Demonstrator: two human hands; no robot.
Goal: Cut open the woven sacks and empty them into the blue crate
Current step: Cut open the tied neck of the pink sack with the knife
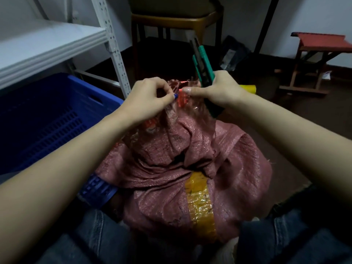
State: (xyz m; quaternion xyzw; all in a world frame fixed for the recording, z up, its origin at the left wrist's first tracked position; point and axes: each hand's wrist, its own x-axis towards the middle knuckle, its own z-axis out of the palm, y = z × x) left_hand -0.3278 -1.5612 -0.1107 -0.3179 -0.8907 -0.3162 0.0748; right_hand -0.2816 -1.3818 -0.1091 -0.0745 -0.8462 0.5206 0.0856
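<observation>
Woven sack [171, 168], pink-red, sits on the floor between my knees, full and lumpy, with a band of yellow tape [202, 202] down its near side. Progress: early. The neck is bunched and looks closed, I see no cut through the weave and nothing has spilled. The part of the blue crate [83, 82] I can see holds nothing, so cutting, opening and emptying are all still to do for this woven sack. No other sacks are in view, so I can't say how many remain. My left grip [146, 96] is closed on the gathered neck of the sack, thumb and fingers pinching the fabric at the top. There is a small blue bit at the fingertips; I can't tell what it is. My right grip [215, 92] is curled round a green utility knife [202, 63], whose far end points up and away from me. Whether the blade is out is not readable. The right thumb is stretched toward the neck and touches or nearly touches the fabric just beside the left fingertips. So the sack top is right between both grips and the body hangs below them, toward me. The crate stands on the floor just left of the sack, near my left forearm, its mouth open upward. Further out: a white shelf rack [47, 44] above the crate, a wooden chair [171, 20] behind the sack, a yellow roll [247, 88] past my right grip and a red stool [322, 44] at far right.
</observation>
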